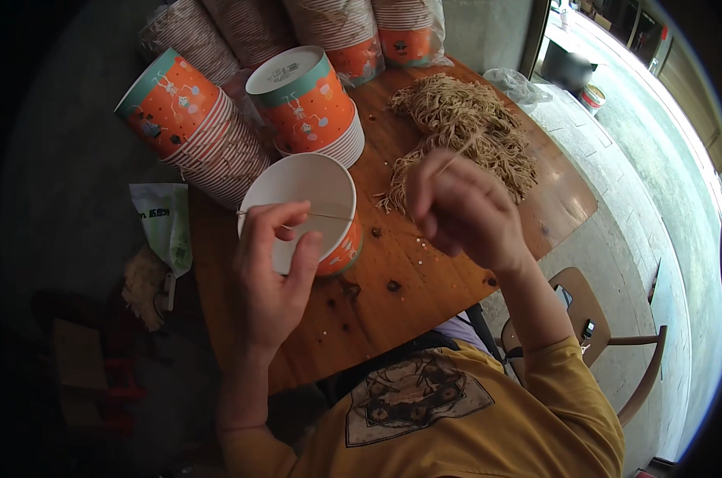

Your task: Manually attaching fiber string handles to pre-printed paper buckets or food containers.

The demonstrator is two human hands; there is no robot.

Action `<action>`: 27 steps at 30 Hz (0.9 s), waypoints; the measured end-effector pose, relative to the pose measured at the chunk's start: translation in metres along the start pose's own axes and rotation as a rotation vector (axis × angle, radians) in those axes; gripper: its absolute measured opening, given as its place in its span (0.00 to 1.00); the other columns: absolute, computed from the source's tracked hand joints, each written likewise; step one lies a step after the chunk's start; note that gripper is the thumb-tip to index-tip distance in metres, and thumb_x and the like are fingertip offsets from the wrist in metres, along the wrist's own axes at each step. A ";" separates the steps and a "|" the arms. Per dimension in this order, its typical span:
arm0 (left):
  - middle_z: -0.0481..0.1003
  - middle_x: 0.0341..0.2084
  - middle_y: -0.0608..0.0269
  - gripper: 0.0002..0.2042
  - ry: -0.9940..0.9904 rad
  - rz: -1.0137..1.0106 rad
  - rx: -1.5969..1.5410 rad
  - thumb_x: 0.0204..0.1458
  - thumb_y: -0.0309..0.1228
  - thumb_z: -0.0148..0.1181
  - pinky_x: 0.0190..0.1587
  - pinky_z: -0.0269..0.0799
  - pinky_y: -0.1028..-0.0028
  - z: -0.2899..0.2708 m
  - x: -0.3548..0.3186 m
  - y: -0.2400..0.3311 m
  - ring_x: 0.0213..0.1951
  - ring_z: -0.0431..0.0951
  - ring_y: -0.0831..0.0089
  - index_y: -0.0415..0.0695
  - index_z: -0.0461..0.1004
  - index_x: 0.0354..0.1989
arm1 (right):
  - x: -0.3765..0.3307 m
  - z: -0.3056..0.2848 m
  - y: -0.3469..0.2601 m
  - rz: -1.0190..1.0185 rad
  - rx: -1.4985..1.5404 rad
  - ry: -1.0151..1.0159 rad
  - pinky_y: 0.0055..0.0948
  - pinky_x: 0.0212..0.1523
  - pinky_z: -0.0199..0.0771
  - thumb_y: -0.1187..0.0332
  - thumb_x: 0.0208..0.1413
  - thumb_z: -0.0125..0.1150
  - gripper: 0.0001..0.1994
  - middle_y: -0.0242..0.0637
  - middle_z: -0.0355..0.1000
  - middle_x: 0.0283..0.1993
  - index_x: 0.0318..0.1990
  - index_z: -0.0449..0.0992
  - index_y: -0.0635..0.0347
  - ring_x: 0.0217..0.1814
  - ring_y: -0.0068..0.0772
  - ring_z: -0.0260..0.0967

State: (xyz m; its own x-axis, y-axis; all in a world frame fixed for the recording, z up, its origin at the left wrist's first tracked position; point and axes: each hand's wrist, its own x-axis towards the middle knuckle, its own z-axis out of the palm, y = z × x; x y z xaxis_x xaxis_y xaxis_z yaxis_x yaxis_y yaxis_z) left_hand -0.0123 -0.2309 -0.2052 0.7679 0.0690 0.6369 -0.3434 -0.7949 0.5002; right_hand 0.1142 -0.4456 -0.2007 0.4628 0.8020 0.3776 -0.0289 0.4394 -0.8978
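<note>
Cup stacks (304, 111) behind single cup (307, 177); left hand (269, 271) spread; blurred right hand (468, 207), grip unclear, overlaps string (472, 115).

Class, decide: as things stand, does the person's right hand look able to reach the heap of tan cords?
Probably yes: the right hand, though blurred, hovers by the near side of the heap of tan cords, with nothing visible between them.

From the head, one wide fisheye view looks down from near over the hands (275, 291) and wooden table (425, 299).
</note>
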 end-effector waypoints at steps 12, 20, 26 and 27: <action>0.65 0.31 0.67 0.08 -0.182 -0.343 -0.573 0.56 0.29 0.59 0.31 0.67 0.83 0.036 -0.001 0.020 0.30 0.68 0.83 0.39 0.73 0.41 | -0.002 0.013 0.034 0.100 -0.755 -0.180 0.43 0.35 0.72 0.65 0.57 0.51 0.10 0.47 0.74 0.28 0.33 0.73 0.64 0.31 0.50 0.72; 0.67 0.31 0.68 0.05 -0.278 -0.337 -0.417 0.58 0.27 0.56 0.36 0.67 0.82 0.040 0.003 0.022 0.30 0.67 0.83 0.37 0.71 0.37 | -0.007 0.013 0.040 0.072 -1.033 -0.213 0.45 0.36 0.72 0.65 0.56 0.52 0.10 0.45 0.73 0.26 0.32 0.74 0.62 0.31 0.52 0.72; 0.70 0.34 0.68 0.05 -0.111 -0.538 -0.776 0.59 0.26 0.54 0.40 0.69 0.83 0.040 -0.003 0.020 0.35 0.70 0.85 0.39 0.68 0.40 | -0.008 0.007 0.065 -0.298 -0.717 -0.005 0.38 0.30 0.73 0.68 0.57 0.53 0.09 0.38 0.72 0.25 0.42 0.74 0.61 0.24 0.42 0.71; 0.70 0.34 0.68 0.04 -0.092 -0.540 -0.768 0.59 0.25 0.53 0.40 0.69 0.83 0.039 -0.006 0.017 0.36 0.70 0.85 0.39 0.67 0.40 | -0.009 0.012 0.056 -0.057 -0.557 0.042 0.32 0.30 0.70 0.69 0.58 0.55 0.08 0.36 0.69 0.25 0.41 0.75 0.63 0.26 0.33 0.70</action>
State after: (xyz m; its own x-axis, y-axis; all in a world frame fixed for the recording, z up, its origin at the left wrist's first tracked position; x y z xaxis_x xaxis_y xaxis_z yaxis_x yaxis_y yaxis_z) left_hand -0.0021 -0.2682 -0.2233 0.9556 0.2382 0.1736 -0.1659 -0.0522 0.9848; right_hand 0.0978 -0.4230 -0.2519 0.4851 0.7616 0.4298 0.4641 0.1923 -0.8646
